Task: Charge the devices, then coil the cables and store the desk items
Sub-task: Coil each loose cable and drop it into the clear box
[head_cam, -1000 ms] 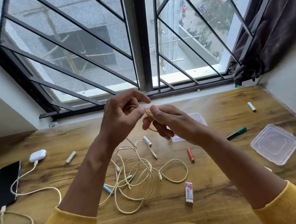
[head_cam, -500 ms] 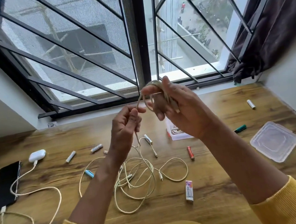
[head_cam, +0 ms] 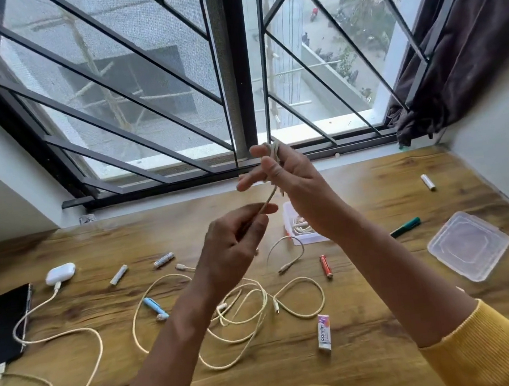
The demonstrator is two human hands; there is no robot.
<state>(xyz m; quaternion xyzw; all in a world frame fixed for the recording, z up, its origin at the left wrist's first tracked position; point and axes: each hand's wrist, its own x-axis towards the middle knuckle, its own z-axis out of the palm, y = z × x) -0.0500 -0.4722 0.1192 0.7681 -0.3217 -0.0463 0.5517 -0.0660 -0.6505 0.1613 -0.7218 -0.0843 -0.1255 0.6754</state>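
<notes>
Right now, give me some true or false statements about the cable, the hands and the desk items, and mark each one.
1. The right hand has cable wound round its fingers. True.
2. The left hand is flat on the desk. False: it is raised, pinching the cable.
3. The phone is plugged in. True.
4. The clear lid covers the box. False: it lies apart on the desk.
5. The red battery is in the box. False: it lies on the desk.

Grainy wood desk [head_cam: 374, 177], clear plastic lid [head_cam: 469, 245], glossy phone [head_cam: 5, 326]
</notes>
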